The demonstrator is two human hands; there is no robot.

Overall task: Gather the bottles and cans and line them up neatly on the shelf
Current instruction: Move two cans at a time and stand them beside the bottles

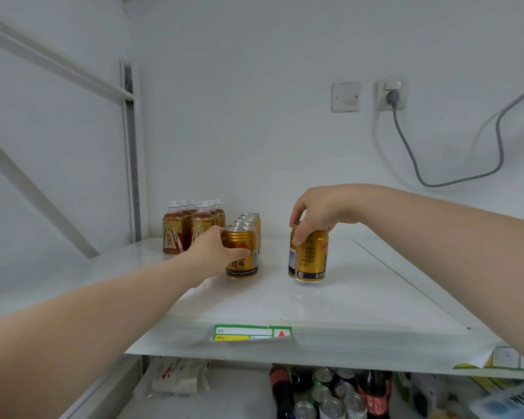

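Note:
On the white shelf (285, 300) several gold-labelled bottles (191, 228) with white caps stand at the back left. Beside them runs a row of gold cans (251, 222) going back toward the wall. My left hand (215, 252) grips the front can (242, 258) of that row from its left side. My right hand (318, 213) holds another gold can (307, 255) from above by its top rim; this can stands upright on the shelf, apart to the right of the row.
A green and yellow price label (251, 332) hangs off the shelf's front edge. Below, a lower shelf holds cola bottles (280, 388) and green and silver cans (333, 397). A wall socket (390, 95) with a grey cable (466, 179) is behind.

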